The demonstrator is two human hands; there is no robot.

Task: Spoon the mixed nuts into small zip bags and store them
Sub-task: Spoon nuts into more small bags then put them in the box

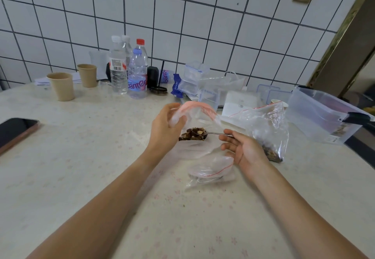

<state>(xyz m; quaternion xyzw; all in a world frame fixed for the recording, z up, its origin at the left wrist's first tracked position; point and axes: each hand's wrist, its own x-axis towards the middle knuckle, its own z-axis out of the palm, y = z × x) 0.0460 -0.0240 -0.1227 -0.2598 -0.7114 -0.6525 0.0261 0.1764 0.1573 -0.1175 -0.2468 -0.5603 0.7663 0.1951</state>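
Note:
My left hand [164,128] grips the rim of a small clear zip bag [197,114] with a pink-red strip, holding its mouth open above the table. My right hand [242,148] holds a metal spoon [216,134] heaped with mixed nuts [193,133], the bowl of the spoon inside the bag's mouth. A larger zip bag [265,128] with nuts in its lower corner stands just right of my right hand. Spare small zip bags [211,170] lie flat on the table below my hands.
Two paper cups [61,86], several water bottles [127,69] and clear plastic boxes [195,78] line the tiled wall. A big clear storage box [322,114] sits at the right. A dark phone [16,131] lies at the left table edge.

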